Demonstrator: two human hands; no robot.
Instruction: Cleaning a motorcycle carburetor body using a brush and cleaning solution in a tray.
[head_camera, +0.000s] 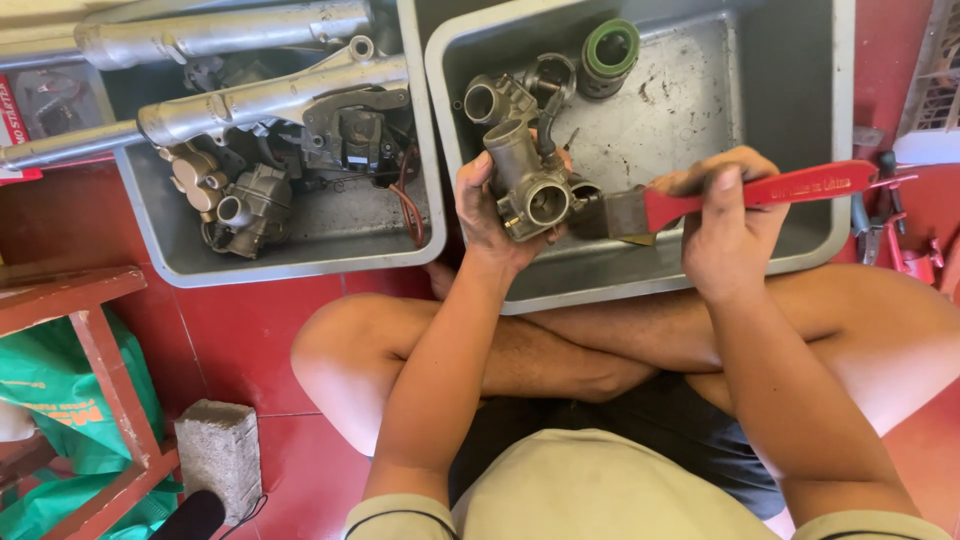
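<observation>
Above the right tub (800, 240), a carburetor (528, 180) is gripped by the left hand (490, 215).
A red-handled brush (740, 195) is held in the right hand (725, 225); forks (260, 100) and engine parts fill the left tub (300, 262).

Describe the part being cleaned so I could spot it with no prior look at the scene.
Find the right-hand grey tub, over the person's crossed legs. Above its near edge the left hand grips a dull metal carburettor with a round open throat facing the camera. Unlike the loose parts in the tub's far corner, it is held up, with the red-handled brush in the right hand against it.
</observation>
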